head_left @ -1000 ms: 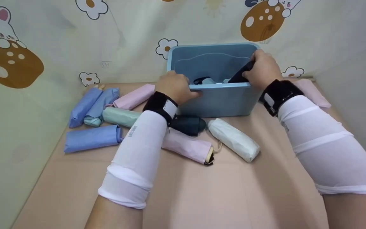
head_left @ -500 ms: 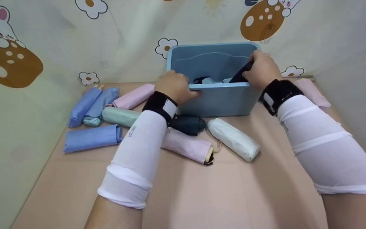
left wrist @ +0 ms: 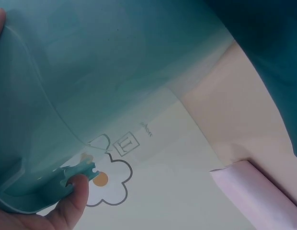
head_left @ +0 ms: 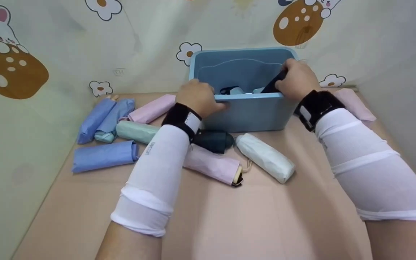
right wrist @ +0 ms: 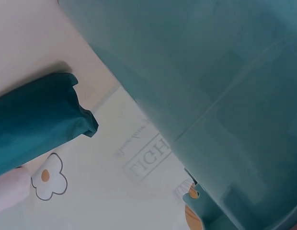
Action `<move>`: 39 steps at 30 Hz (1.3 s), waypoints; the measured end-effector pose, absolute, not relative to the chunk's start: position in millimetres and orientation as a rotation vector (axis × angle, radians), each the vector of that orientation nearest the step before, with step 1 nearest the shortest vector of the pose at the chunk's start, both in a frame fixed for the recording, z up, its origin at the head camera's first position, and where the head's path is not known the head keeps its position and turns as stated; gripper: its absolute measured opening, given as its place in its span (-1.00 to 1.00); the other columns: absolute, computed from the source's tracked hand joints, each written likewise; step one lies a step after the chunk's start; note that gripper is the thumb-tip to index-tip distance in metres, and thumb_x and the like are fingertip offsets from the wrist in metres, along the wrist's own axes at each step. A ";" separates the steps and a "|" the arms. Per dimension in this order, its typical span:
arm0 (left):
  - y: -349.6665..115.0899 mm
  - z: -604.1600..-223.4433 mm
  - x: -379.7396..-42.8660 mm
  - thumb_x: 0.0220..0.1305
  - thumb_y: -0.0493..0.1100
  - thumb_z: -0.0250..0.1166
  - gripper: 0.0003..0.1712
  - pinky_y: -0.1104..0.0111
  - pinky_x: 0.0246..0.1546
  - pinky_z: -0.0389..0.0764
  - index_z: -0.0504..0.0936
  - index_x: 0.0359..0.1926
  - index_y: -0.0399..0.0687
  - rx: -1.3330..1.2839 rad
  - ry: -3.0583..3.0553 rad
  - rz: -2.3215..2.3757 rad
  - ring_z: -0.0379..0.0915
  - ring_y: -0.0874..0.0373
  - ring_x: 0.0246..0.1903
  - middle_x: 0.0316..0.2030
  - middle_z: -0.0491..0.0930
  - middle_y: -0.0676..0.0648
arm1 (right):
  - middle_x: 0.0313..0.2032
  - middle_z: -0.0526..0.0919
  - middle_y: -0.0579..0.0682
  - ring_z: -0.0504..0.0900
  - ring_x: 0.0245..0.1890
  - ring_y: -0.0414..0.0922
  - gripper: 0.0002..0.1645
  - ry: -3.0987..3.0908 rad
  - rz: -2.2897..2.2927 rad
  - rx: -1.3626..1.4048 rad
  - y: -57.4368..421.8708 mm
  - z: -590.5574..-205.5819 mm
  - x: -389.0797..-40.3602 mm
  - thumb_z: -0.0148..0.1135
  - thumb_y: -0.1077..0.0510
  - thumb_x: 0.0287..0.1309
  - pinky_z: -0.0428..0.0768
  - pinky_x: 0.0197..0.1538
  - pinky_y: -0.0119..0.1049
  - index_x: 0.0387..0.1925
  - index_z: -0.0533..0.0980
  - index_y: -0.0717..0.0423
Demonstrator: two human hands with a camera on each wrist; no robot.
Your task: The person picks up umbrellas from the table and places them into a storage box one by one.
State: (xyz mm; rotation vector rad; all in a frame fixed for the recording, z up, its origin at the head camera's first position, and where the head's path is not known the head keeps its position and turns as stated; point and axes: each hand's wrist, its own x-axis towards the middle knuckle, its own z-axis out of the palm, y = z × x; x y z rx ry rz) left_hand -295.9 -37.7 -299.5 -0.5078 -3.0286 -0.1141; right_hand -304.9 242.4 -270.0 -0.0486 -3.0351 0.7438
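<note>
A light blue plastic bin [head_left: 244, 115] stands against the back wall. My left hand [head_left: 199, 97] grips its rim at the front left, and in the left wrist view my thumb shows by the rim. My right hand [head_left: 297, 80] grips the right side of the rim. Just below its fingers a black item [head_left: 276, 83] slants inside the bin; I cannot tell whether the fingers touch it. A black strap [head_left: 228, 91] and pale blue pieces lie deeper in the bin, mostly hidden by the front wall.
Folded umbrellas lie around the bin: dark green [head_left: 213, 141], white [head_left: 265, 158], pink [head_left: 213, 165] and mint [head_left: 137, 132] in front, blue ones [head_left: 105, 157] at left, and a pink one [head_left: 354, 104] at right. A dark teal umbrella [right wrist: 38, 120] lies beside the bin's right side.
</note>
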 end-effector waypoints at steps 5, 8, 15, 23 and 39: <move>-36.9 -298.7 -295.4 0.24 0.52 0.26 -0.29 0.05 -0.02 0.62 0.78 -0.21 -0.03 -0.501 -3.035 -0.109 0.49 -0.04 -0.04 -0.26 0.73 -0.08 | 0.20 0.53 0.28 0.48 0.14 0.20 -0.47 -3.047 0.753 -0.039 243.1 -269.3 -304.7 0.14 0.13 0.43 0.51 0.25 0.14 0.34 0.41 0.25; -36.5 -298.8 -295.8 0.25 0.51 0.26 -0.29 0.05 -0.03 0.62 0.77 -0.23 -0.05 -0.501 -3.041 -0.108 0.49 -0.04 -0.05 -0.28 0.71 -0.09 | 0.16 0.55 0.26 0.50 0.12 0.19 -0.49 -3.059 0.753 -0.019 243.9 -269.0 -304.4 0.14 0.13 0.42 0.53 0.22 0.14 0.31 0.44 0.24; -37.5 -300.8 -297.5 0.25 0.49 0.27 -0.31 0.05 -0.03 0.62 0.75 -0.29 -0.05 -0.498 -3.028 -0.116 0.49 -0.05 -0.06 -0.29 0.71 -0.09 | 0.21 0.56 0.28 0.51 0.16 0.21 -0.49 -3.099 0.739 0.021 243.9 -266.8 -303.4 0.12 0.13 0.43 0.53 0.28 0.18 0.33 0.45 0.23; -37.5 -300.4 -295.7 0.26 0.48 0.27 -0.31 0.05 -0.01 0.62 0.78 -0.19 -0.06 -0.523 -3.015 -0.104 0.50 -0.06 -0.05 -0.26 0.75 -0.10 | 0.15 0.59 0.28 0.52 0.10 0.20 -0.55 -3.066 0.723 0.058 244.1 -268.1 -302.0 0.11 0.18 0.39 0.52 0.22 0.15 0.24 0.50 0.25; -36.6 -299.9 -294.6 0.26 0.48 0.28 -0.31 0.03 0.05 0.57 0.79 -0.17 -0.05 -0.496 -3.027 -0.152 0.47 -0.06 -0.02 -0.25 0.73 -0.10 | 0.14 0.61 0.27 0.54 0.11 0.19 -0.57 -3.070 0.728 0.053 244.5 -269.2 -302.4 0.10 0.17 0.41 0.55 0.21 0.16 0.22 0.53 0.25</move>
